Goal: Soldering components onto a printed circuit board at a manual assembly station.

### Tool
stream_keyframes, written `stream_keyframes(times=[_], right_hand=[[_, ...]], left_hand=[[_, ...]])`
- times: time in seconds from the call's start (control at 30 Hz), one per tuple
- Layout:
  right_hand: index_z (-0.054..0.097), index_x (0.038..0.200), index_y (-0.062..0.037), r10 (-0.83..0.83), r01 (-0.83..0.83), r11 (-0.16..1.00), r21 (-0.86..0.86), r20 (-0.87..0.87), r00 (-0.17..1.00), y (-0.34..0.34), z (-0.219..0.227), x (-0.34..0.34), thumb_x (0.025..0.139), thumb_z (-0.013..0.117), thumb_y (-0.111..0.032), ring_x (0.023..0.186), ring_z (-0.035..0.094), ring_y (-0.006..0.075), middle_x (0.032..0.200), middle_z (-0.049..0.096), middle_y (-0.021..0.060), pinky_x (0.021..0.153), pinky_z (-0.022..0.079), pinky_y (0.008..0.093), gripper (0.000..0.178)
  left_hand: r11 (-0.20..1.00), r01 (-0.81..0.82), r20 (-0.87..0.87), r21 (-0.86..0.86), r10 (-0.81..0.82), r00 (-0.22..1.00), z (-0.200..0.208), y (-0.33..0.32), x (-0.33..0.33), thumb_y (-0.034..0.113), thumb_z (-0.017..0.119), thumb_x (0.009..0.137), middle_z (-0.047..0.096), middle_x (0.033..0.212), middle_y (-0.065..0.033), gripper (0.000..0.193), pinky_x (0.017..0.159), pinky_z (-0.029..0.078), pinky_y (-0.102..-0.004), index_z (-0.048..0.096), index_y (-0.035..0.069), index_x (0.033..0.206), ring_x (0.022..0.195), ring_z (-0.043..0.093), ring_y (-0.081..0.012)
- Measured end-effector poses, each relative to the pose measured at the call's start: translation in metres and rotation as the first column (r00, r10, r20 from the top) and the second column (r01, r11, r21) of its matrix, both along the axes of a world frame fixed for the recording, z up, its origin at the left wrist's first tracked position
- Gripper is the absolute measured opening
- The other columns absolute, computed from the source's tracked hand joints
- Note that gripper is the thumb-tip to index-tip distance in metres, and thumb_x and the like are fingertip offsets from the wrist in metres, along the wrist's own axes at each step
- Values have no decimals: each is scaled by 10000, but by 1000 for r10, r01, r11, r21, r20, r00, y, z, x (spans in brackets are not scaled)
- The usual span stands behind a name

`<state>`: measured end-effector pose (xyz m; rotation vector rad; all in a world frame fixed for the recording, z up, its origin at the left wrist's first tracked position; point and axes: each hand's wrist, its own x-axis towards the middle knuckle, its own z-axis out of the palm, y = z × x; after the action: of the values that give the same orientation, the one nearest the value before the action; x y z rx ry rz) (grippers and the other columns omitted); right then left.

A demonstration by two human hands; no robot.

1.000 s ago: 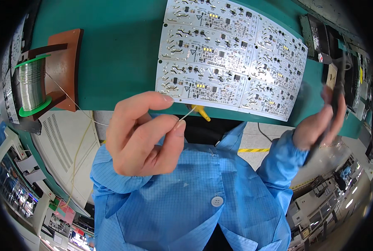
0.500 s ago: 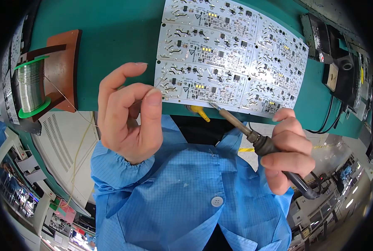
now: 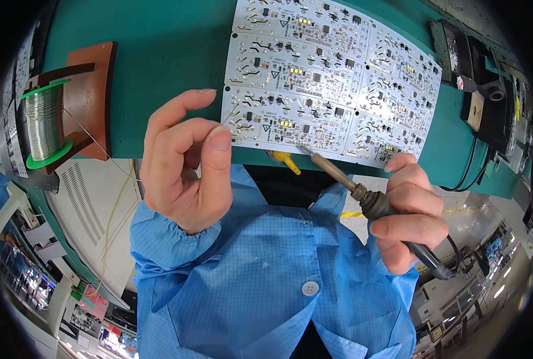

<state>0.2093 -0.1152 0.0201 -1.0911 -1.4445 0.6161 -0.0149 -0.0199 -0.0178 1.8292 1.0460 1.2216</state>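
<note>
My left hand [image 3: 186,161] hovers at the lower left corner of a white circuit board panel [image 3: 293,103], thumb and index finger pinched on solder wire [image 3: 89,134]. A short end of the wire pokes out past the fingertips over the board. The wire runs back to a spool [image 3: 45,119] with green flanges. Gripped in my right hand [image 3: 413,218] is a soldering iron [image 3: 336,172], slanting up to the left. Its tip lies at the board's near edge, among small parts; whether it touches a joint, I cannot tell.
The panel rests on a green mat [image 3: 165,54]. A brown stand [image 3: 103,90] carries the spool at the left. Beneath the board's near edge sticks out a yellow object [image 3: 287,160]. Black equipment [image 3: 494,113] with cables stands at the right.
My right hand and the iron have shifted slightly up and to the left, the tip sitting a little further onto the board. My left hand has barely moved.
</note>
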Motion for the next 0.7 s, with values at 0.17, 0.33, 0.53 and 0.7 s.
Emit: stream_keyframes(times=[0.17,0.33,0.53,0.7], right_hand=[[619,797,-91,-17,16,996,86,12,1000,-7,1,16,739,631,-219,567,408,191,597,449,35,647,400,387,141],[521,1105,-48,-573,563,817,122,64,817,-3,-7,49,861,551,-258,817,526,248,857,563,116,782,434,394,323],[543,1187,37,-613,646,759,-77,249,750,7,-22,80,894,568,-184,980,600,215,1098,619,180,889,436,305,367],[534,1198,40,-597,643,761,-88,294,746,2,-18,84,896,571,-200,1018,605,234,1060,633,185,869,445,289,387]], left_hand=[[1000,10,18,-23,-10,1000,1,-1,0,-16,619,824,586,1051,-231,90,488,425,-159,560,-35,890,614,548,-48],[992,-26,37,-122,31,999,10,-6,3,-51,535,867,573,1086,-196,72,623,423,-180,561,-36,933,708,514,-64],[999,-54,-44,2,54,998,11,1,8,-41,534,882,587,1070,-182,84,686,460,-202,562,-45,960,796,572,-117],[994,-94,-99,52,99,990,13,6,11,-20,547,889,594,1063,-178,96,771,472,-237,570,-48,977,874,596,-163]])
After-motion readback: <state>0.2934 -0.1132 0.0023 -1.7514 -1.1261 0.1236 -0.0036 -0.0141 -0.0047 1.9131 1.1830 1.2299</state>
